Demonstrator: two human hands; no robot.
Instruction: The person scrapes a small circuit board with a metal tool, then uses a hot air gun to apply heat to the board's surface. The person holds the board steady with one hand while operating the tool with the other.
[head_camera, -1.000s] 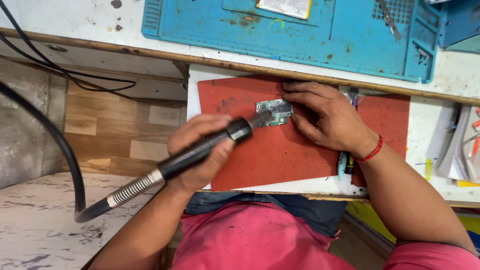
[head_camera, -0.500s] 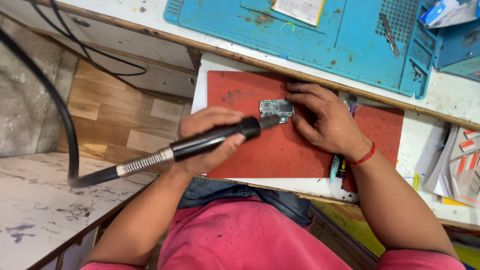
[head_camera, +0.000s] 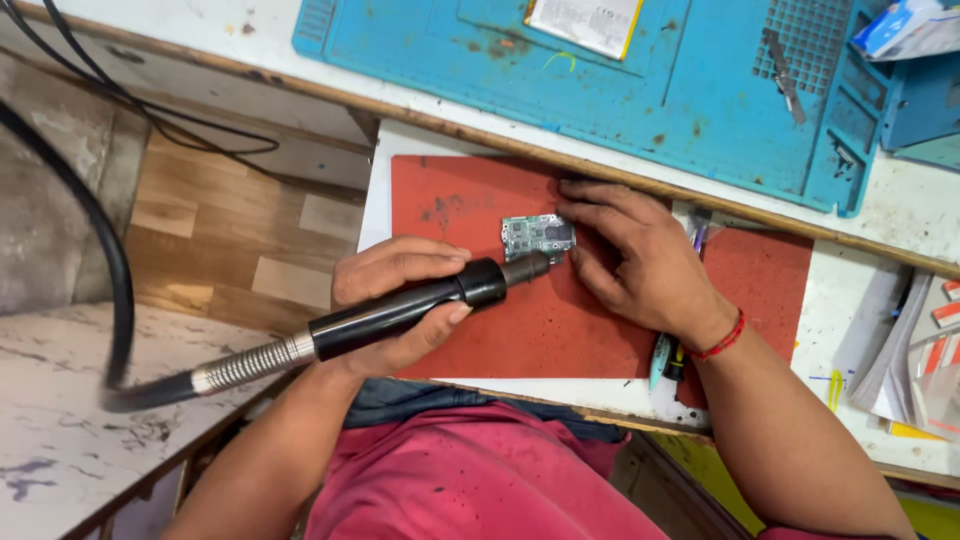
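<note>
Unmoved left hand (head_camera: 395, 300) gripping hot-air wand (head_camera: 400, 310), right hand (head_camera: 640, 260) pressing circuit board (head_camera: 535, 237)

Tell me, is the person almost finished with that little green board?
Probably mid-job. Already set up: the small circuit board lies on the red mat. In hand: the left hand aims a black hot-air wand at the board's edge, while the right hand steadies it. Nothing visibly removed; how much is left, I cannot tell.

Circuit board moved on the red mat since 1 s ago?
No. The circuit board sits at the same spot on the red mat, near its upper edge; only the head camera shifted.
</note>
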